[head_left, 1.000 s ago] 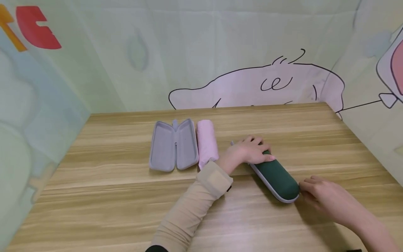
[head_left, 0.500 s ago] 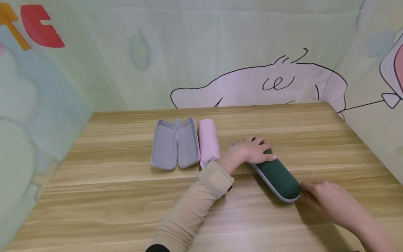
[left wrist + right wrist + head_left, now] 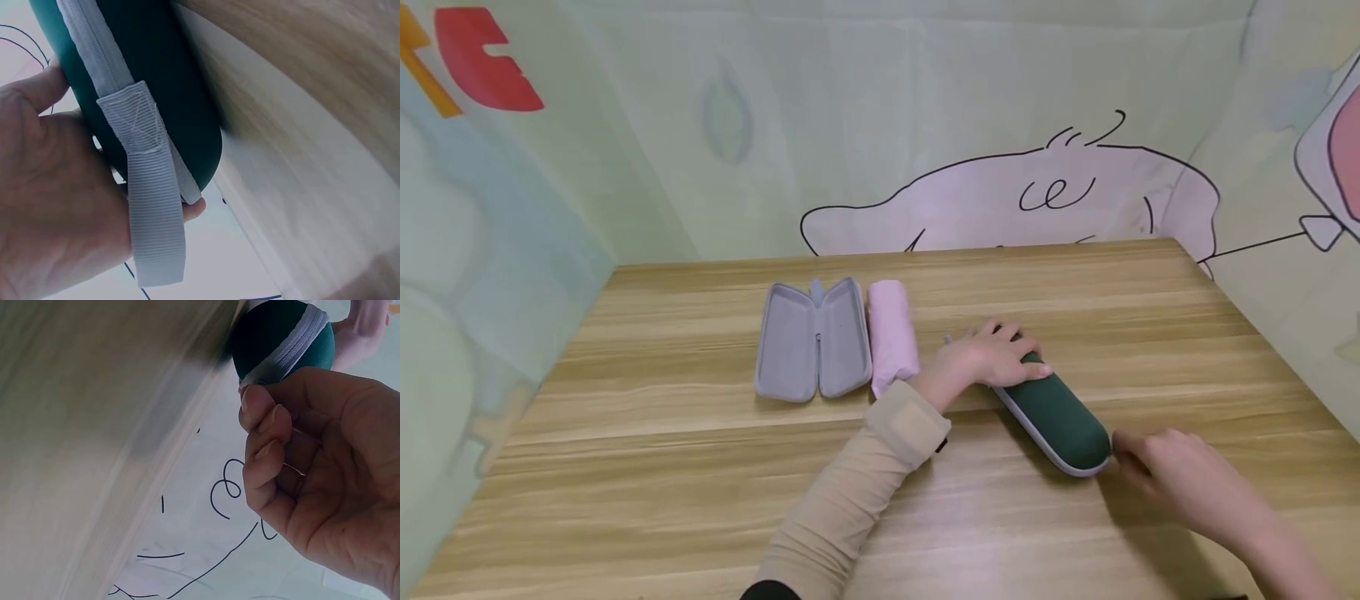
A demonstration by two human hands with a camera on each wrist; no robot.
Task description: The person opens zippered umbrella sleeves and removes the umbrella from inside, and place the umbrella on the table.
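A dark green zippered case (image 3: 1063,421) with a grey zip band lies slantwise on the right half of the table. My left hand (image 3: 996,358) grips its far end from above, thumb on the near top and fingers over the far side. A grey strap loop (image 3: 156,206) hangs from that end in the left wrist view, beside the palm. At the near end, my right hand (image 3: 1187,479) has thumb and index finger pinched together right at the zip band (image 3: 290,347), its other fingers curled. The zipper pull between the fingertips is hidden.
An open grey hard case (image 3: 790,342) stands on the table (image 3: 662,500) left of centre. Right beside it lies a pink wrapped roll (image 3: 891,333), its near end close to my left sleeve. A printed cloth backdrop (image 3: 865,100) rises behind the table.
My right hand has turned a little at the case's near end, its knuckles rolling over slightly. The left hand and the green case stay in place; the head view has shifted slightly.
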